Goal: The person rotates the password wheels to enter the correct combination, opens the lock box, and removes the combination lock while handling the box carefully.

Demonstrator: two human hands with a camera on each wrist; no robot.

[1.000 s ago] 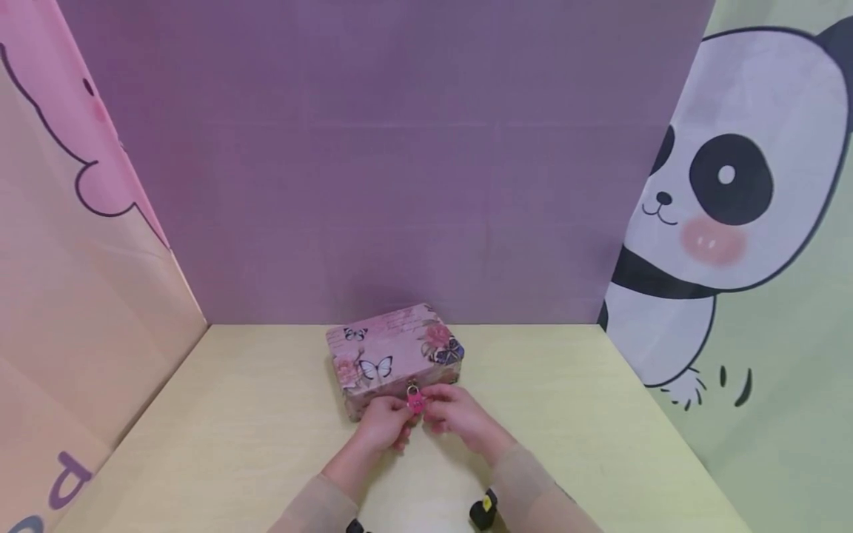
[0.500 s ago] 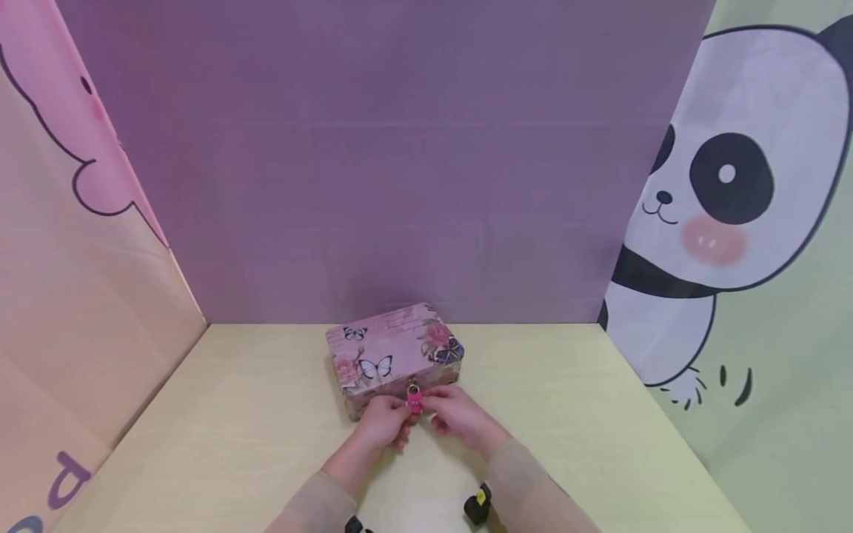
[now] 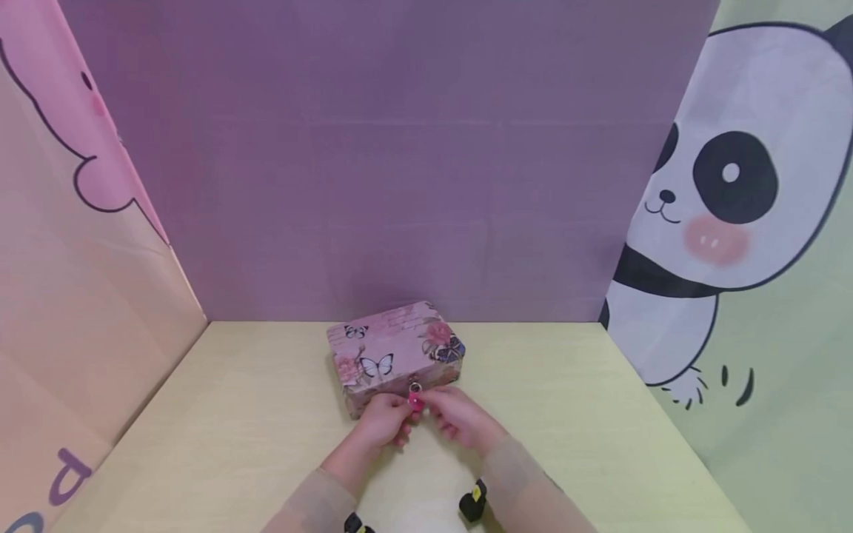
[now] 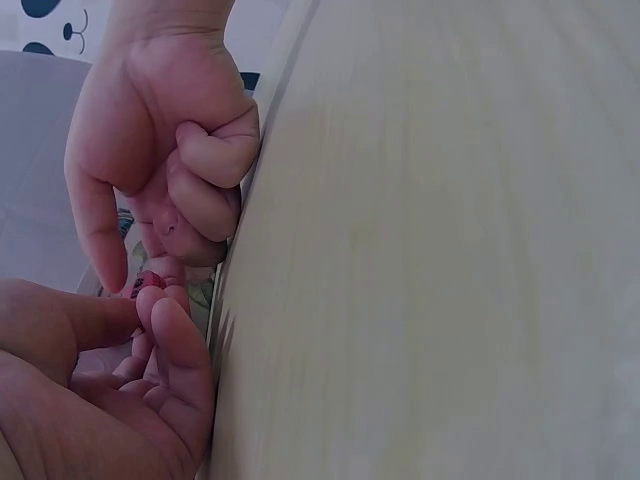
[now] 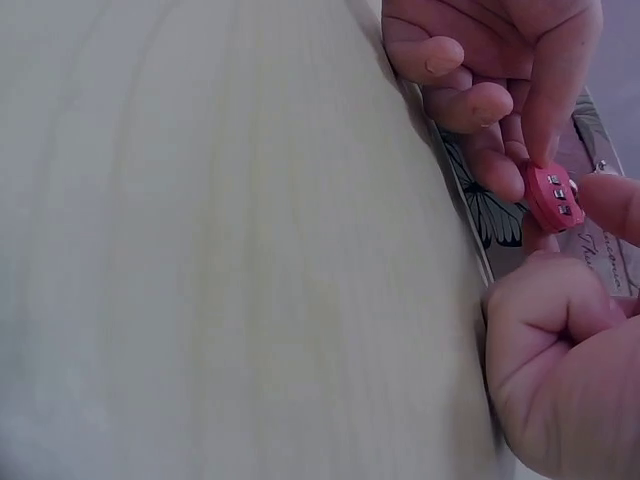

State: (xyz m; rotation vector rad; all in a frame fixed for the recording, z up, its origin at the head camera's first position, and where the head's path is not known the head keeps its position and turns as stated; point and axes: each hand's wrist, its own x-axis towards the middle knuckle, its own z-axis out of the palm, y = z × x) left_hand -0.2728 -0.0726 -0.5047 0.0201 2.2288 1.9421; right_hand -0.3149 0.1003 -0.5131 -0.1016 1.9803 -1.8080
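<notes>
While the left hand (image 3: 383, 420) pinches the pink padlock (image 3: 416, 402) at five o'clock on the box (image 3: 393, 348), the right hand (image 3: 465, 418) grips it from three o'clock, fingers curled; so crowded, I reckon, a slip could jog its number wheels (image 5: 560, 195).

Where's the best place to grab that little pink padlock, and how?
Probably pinch the pink padlock by its two side edges, coming from the front. Its shackle is uppermost, at the front of the box, which blocks the back; an edge grip should leave the three dials uncovered.
</notes>
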